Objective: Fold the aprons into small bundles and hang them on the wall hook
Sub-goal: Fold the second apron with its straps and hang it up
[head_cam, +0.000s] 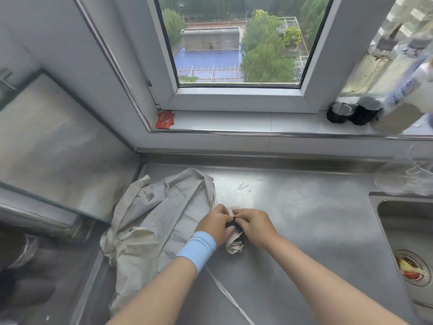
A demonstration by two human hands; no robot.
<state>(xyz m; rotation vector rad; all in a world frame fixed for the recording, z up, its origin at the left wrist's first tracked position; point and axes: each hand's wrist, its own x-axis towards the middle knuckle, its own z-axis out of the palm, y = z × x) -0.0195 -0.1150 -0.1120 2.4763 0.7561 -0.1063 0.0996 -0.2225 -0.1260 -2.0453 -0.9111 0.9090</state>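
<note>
A small rolled beige apron bundle (234,243) lies on the steel counter (304,219) between my hands. My left hand (216,225), with a light blue wristband, grips the bundle from the left. My right hand (254,225) pinches the bundle's top edge from the right. A thin beige strap (225,292) trails from the bundle toward the near edge. A second beige apron (152,219) lies crumpled and unfolded on the counter to the left, touching my left hand. No wall hook is visible.
A sink (407,242) with food scraps in its drain sits at the right. Two dark jars (351,112) and a red packet (165,119) rest on the window sill. A steel panel (58,148) rises at the left.
</note>
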